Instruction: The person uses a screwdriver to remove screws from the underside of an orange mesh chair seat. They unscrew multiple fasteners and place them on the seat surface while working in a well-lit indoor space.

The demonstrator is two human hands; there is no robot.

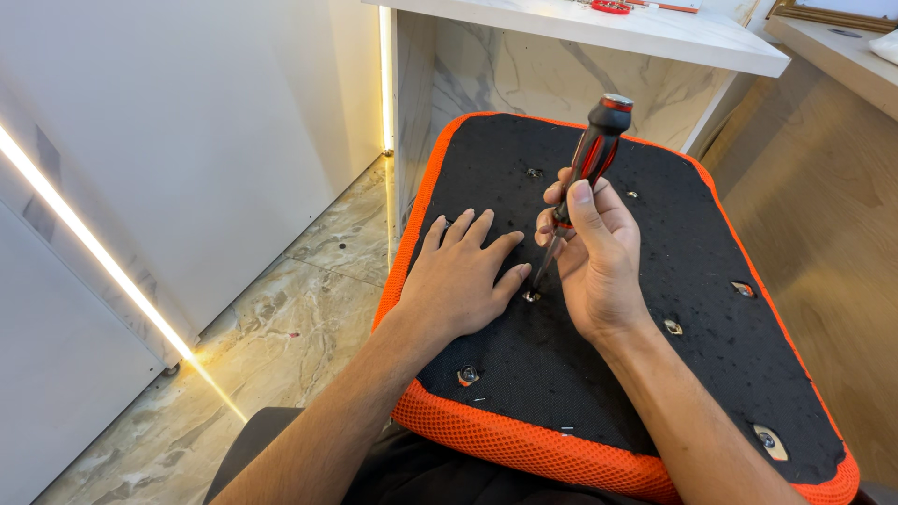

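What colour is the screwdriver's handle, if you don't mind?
Black with red accents, seen in the head view: screwdriver.

One screwdriver [591, 159] in the right hand [599, 257]; one seat cushion [711, 281] under both hands; five metal fittings visible around them, one at the screwdriver tip.

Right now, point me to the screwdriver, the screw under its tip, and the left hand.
screwdriver [591, 154], head view, on the red and black handle.
screw [531, 296], head view, on its metal head in the black panel.
left hand [463, 276], head view, on the back of the hand.
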